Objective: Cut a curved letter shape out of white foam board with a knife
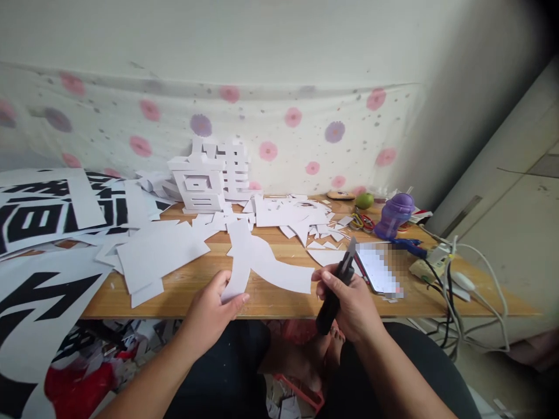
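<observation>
A white cut-out [257, 256], shaped like the character 人, is held over the front part of the wooden table. My left hand [213, 311] grips its lower left leg between thumb and fingers. In my right hand [347, 294] is a black utility knife [334, 297], its blade pointing up and away from me. The fingertips of that same hand touch the end of the cut-out's right leg. Behind it, white three-dimensional characters [203, 189] stand upright near the wall, with loose white scraps [292, 212] around them.
Large sheets with black printed characters [39, 215] cover the left side. On the right are a phone [378, 267], scissors [362, 222], a purple bottle [395, 215], a green fruit [364, 201] and tangled cables [454, 302]. A red bag [78, 381] lies below the table [279, 302].
</observation>
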Motion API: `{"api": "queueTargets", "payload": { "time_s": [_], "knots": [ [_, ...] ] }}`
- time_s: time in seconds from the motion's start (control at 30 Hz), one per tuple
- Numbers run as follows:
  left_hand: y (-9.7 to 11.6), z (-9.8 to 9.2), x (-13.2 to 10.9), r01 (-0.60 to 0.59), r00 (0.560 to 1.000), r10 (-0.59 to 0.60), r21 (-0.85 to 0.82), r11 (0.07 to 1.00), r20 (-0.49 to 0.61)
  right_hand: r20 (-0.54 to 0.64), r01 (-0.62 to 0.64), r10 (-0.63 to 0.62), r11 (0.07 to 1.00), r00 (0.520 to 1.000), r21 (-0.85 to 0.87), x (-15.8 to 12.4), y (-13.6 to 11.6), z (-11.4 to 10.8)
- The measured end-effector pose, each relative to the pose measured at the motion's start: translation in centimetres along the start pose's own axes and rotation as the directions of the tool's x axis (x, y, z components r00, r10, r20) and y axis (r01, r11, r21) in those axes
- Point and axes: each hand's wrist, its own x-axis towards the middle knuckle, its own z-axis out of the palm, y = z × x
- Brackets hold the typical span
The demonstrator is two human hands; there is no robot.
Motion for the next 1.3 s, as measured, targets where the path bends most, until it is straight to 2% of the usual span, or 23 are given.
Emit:
{"api": "queueTargets", "payload": {
  "time_s": [0.13, 0.23, 0.4, 0.63, 0.8, 0.97, 1.13, 1.3],
  "knots": [
    [-0.3, 0.1, 0.3, 0.022, 0.999, -0.024, -0.054, 0.998, -0.042, 0.024, -0.059, 0.058, 0.998, 0.998, 0.009, -0.4, 0.0, 0.2],
    [-0.3, 0.2, 0.4, 0.023, 0.998, -0.027, -0.066, 0.998, -0.056, -0.001, -0.076, 0.076, 0.997, 0.997, 0.021, -0.7, -0.1, 0.9],
    [0.2, 0.3, 0.2, 0.014, 0.995, -0.018, -0.041, 0.999, -0.095, -0.026, -0.089, 0.091, 0.995, 0.996, 0.048, -0.9, -0.3, 2.0],
    [0.8, 0.6, -0.2, -0.027, 0.983, 0.023, -0.016, 1.000, -0.180, -0.033, -0.092, 0.095, 0.991, 0.995, 0.099, -0.7, 0.0, 2.2],
    [0.5, 0.6, -0.1, -0.007, 0.988, -0.012, -0.117, 0.993, -0.154, -0.003, -0.107, 0.108, 0.985, 0.994, 0.136, -0.9, -0.2, 2.4],
    [0.1, 0.4, 0.1, -0.002, 0.992, -0.014, -0.128, 0.992, -0.123, -0.003, -0.123, 0.125, 0.979, 0.992, 0.162, -1.1, -0.5, 2.4],
    [-0.2, 0.5, 0.2, -0.039, 0.989, 0.029, -0.066, 0.997, -0.144, 0.000, -0.173, 0.176, 0.971, 0.984, 0.166, -1.1, -0.8, 2.3],
    [-0.5, 0.4, 0.2, -0.054, 0.968, 0.082, 0.120, 0.991, -0.237, -0.001, -0.206, 0.208, 0.968, 0.978, 0.140, -0.9, -0.8, 2.2]
  ]
}}
